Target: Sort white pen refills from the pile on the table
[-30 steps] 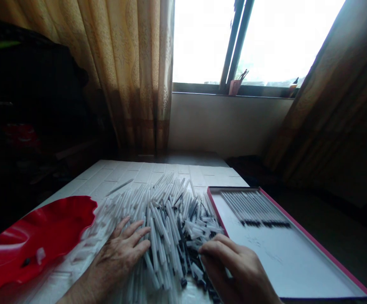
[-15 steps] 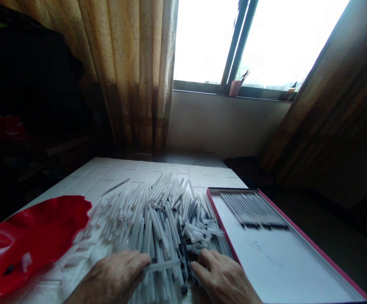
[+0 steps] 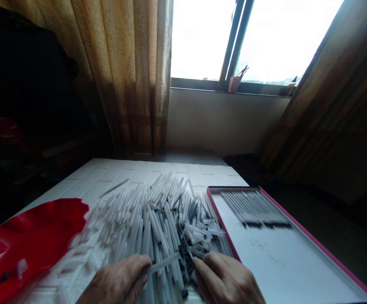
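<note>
A white desk (image 3: 114, 177) with a brick-like pattern fills the lower frame, below a bright window (image 3: 202, 38) and tan curtain (image 3: 129, 63). A heap of clear pen tubes (image 3: 152, 219) covers its middle, a red tray (image 3: 28, 236) lies at lower left, and a pink-rimmed box (image 3: 313, 249) at lower right holds a row of refills (image 3: 256, 209). The left hand (image 3: 117, 283) pinches one clear tube (image 3: 163, 264) in a closed grip; its long axis runs nearly level, rising slightly rightward toward the right hand (image 3: 228, 283), whose fingers curl loosely on the heap, grip unclear. Both wrists are cut off below.
</note>
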A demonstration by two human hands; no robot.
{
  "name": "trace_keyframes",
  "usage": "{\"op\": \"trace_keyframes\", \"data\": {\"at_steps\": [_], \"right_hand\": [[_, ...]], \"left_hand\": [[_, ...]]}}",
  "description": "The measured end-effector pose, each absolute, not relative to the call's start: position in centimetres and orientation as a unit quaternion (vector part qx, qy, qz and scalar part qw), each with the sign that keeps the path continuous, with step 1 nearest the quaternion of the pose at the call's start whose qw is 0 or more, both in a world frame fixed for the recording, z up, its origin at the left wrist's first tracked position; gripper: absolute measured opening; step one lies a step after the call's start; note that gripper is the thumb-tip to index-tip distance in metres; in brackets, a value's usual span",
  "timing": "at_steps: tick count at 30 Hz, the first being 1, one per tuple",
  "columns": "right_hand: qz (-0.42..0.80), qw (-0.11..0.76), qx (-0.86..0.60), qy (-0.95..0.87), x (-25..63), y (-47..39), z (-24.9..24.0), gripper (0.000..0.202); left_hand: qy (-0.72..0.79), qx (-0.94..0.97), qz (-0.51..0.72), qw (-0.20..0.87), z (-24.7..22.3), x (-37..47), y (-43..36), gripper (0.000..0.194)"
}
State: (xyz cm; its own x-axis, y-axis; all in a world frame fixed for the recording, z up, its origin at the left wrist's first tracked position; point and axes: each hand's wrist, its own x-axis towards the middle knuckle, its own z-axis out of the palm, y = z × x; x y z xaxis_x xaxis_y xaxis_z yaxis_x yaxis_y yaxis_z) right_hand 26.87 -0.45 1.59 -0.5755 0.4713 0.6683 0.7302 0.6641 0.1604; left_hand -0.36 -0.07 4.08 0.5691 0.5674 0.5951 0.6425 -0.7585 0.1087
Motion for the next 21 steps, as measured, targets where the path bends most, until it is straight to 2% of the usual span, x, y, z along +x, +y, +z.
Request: {"op": "trace_keyframes", "data": {"at_steps": [5,8,12,15,21], "right_hand": [[-0.061,0.485,-0.395,-0.778,29.1,-1.0,4.5,0.016],[0.003,0.539,-0.429,-0.725,30.2,-1.2,5.7,0.014],[0.028,0.599,-0.464,-0.652,30.6,-1.4,6.0,0.014],[0.033,0.619,-0.465,-0.632,30.4,-1.5,6.0,0.014],[0.058,0.600,-0.441,-0.665,30.1,-1.4,6.1,0.015]], "left_hand": [[-0.353,-0.874,-0.329,0.053,4.3,-0.5,0.6,0.031],[-0.355,-0.875,-0.327,0.027,4.0,-0.9,0.4,0.028],[-0.362,-0.869,-0.337,0.019,3.7,-1.3,0.3,0.026],[-0.358,-0.870,-0.337,0.030,3.5,-1.4,0.4,0.027],[-0.355,-0.878,-0.320,0.023,3.3,-1.3,0.5,0.028]]}}
